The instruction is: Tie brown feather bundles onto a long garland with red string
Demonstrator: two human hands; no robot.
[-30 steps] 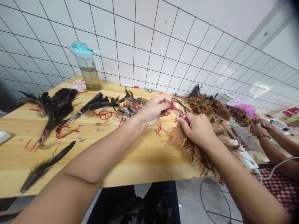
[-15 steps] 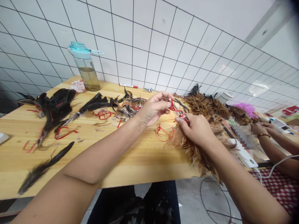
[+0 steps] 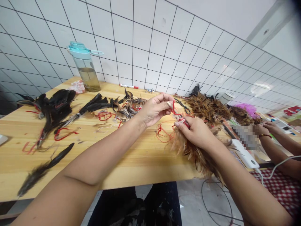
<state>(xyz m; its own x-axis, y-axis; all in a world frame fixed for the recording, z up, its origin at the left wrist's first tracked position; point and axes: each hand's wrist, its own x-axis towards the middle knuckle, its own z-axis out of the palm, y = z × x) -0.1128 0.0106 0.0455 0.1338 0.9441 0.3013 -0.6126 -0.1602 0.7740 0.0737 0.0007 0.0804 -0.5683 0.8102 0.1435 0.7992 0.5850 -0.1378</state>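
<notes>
My left hand (image 3: 154,109) is raised over the wooden table (image 3: 131,160), its fingertips pinched on a red string (image 3: 173,108). That string runs down to the bound end of a brown feather bundle (image 3: 197,155). My right hand (image 3: 196,133) is closed around that bound end, and the feathers fan out below it past the table's front edge. More loose red string (image 3: 162,131) lies on the table just under both hands.
Black feathers (image 3: 55,108) and red string scraps (image 3: 61,133) lie scattered at the left. A water bottle (image 3: 87,69) and a red marker (image 3: 129,86) stand by the tiled wall. A brown feather heap (image 3: 208,108) is behind. Another person's hands (image 3: 266,129) work at the right.
My left hand has drawn the red string slightly up and left. My right hand with the feather bundle has shifted a little toward me. The view drifted slightly.
</notes>
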